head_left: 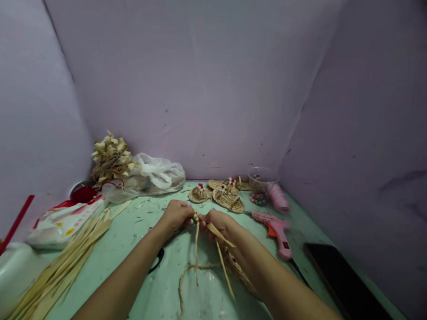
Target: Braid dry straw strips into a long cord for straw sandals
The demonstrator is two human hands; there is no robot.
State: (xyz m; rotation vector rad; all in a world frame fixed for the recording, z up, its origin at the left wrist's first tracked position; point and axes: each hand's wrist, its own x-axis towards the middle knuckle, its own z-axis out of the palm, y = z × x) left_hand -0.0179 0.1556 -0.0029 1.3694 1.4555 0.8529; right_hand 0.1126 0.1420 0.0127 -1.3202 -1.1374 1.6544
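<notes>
My left hand (176, 216) and my right hand (217, 221) meet at the middle of the table, fingers closed on a small knotted piece of pale dried straw (196, 217) between them. One straw strip (196, 248) hangs down from the knot. More loose strips (222, 267) trail below my right hand. A twisted straw cord (181, 283) lies curved on the table beneath. Partly hidden under my right forearm is a braided straw piece (241, 268). Beside my left forearm a black loop handle (157, 260) shows.
Small woven straw pieces with red and white beads (227, 198) lie at the back. To the right are a pink glue gun (276, 230), a clear bead tub (260, 187), pink thread (278, 198) and a dark flat slab (336, 274). Straw strips (71, 262) and a plastic bag (162, 171) lie left.
</notes>
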